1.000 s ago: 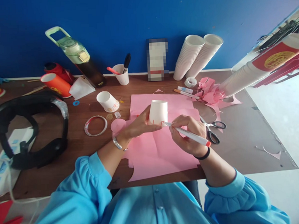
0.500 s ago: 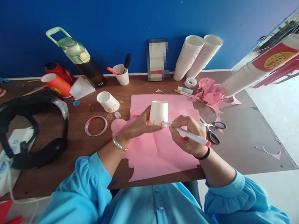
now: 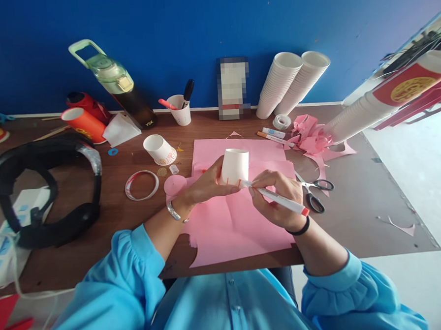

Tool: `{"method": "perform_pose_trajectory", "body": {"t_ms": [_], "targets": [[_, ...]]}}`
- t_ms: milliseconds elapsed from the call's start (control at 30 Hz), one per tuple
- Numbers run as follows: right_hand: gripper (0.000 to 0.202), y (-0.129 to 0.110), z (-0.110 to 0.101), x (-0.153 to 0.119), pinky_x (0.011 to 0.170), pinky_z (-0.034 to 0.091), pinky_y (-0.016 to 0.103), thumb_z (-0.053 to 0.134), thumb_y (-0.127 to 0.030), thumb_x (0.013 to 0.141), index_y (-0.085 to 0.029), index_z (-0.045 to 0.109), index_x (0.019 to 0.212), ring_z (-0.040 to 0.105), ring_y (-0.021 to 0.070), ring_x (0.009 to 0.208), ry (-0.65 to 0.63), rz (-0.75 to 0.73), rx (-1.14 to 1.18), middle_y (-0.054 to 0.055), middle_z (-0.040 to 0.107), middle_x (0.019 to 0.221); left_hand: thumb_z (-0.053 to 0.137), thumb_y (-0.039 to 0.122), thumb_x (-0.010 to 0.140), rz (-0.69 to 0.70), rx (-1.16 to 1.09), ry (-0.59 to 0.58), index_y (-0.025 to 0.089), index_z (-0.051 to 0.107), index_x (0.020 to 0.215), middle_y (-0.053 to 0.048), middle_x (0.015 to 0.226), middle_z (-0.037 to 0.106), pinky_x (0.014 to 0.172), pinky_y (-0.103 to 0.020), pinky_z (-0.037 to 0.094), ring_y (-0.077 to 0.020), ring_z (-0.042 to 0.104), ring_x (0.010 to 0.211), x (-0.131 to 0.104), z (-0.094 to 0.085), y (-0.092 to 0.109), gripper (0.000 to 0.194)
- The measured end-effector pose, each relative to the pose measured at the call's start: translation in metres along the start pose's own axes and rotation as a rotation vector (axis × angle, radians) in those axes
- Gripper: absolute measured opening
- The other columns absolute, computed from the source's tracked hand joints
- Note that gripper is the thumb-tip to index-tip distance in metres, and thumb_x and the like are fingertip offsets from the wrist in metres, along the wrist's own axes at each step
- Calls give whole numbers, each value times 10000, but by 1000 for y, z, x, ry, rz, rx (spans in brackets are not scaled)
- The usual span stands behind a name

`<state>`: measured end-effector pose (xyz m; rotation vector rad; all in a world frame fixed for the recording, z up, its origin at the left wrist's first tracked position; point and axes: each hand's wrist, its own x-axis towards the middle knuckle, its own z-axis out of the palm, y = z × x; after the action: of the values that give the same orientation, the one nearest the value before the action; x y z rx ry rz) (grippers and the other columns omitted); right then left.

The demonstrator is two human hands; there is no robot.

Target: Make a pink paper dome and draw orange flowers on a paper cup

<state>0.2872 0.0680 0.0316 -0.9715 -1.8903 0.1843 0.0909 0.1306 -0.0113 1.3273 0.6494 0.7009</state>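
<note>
My left hand (image 3: 207, 184) is closed around the lower side of a white paper cup (image 3: 236, 165), held above the pink paper (image 3: 238, 223). Short orange-red marks run along the cup's lower edge. In my right hand (image 3: 277, 196) is a white marker (image 3: 279, 198) with a red end; its tip meets the cup near that edge. A second paper cup (image 3: 159, 149), with orange drawings near its rim, lies tilted on the table to the left. Scissors (image 3: 313, 194) with black handles lie to the right of my right hand, partly hidden.
At the back stand a bottle (image 3: 122, 91), a cup of pens (image 3: 180, 111) and stacked paper cups (image 3: 280, 83). A tape roll (image 3: 141, 185) and a black head strap (image 3: 6, 166) lie left. Crumpled pink scraps (image 3: 311, 133) and another cup stack (image 3: 362, 115) are right.
The marker tip has shifted slightly right along the cup's edge, and the red strokes there show more clearly. Both hands keep their grips.
</note>
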Motion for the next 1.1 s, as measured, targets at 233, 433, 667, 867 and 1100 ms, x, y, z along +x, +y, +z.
{"method": "perform_pose_trajectory", "body": {"t_ms": [233, 433, 667, 867, 1100], "targets": [[173, 1, 1, 0, 511, 512, 232, 631, -96, 833, -239, 536, 860, 699, 150, 584, 11, -8, -11, -11, 696, 683, 872, 386, 725, -7, -8, -6, 238, 567, 1283, -115, 1343, 597, 932, -414, 508, -310, 570, 1211, 1, 0, -2, 654], [174, 1, 0, 0, 506, 499, 230, 627, -89, 820, -236, 542, 856, 692, 148, 580, 26, -3, -20, -10, 697, 684, 876, 367, 723, 15, -5, 1, 235, 568, 1281, -110, 1303, 608, 943, -415, 499, -313, 569, 1219, 0, 0, -2, 651], [188, 1, 0, 0, 518, 500, 231, 635, -80, 811, -236, 540, 859, 691, 152, 586, 35, -17, -30, -15, 685, 671, 866, 364, 741, 4, -7, -2, 258, 557, 1303, -88, 1271, 613, 941, -416, 506, -296, 573, 1203, 0, -1, -3, 651], [179, 1, 0, -1, 508, 500, 232, 622, -88, 822, -240, 533, 853, 685, 147, 569, 25, -19, -39, -19, 682, 662, 865, 360, 741, -9, -34, 10, 248, 575, 1273, -76, 1232, 616, 958, -439, 498, -283, 576, 1176, -1, 0, 0, 616], [176, 0, 1, -1, 490, 497, 229, 626, -90, 820, -238, 535, 844, 682, 144, 560, 26, -6, -17, -19, 677, 656, 874, 373, 723, 7, -48, 12, 258, 560, 1290, -85, 1265, 613, 948, -434, 493, -284, 578, 1166, -1, 0, -2, 657]]}}
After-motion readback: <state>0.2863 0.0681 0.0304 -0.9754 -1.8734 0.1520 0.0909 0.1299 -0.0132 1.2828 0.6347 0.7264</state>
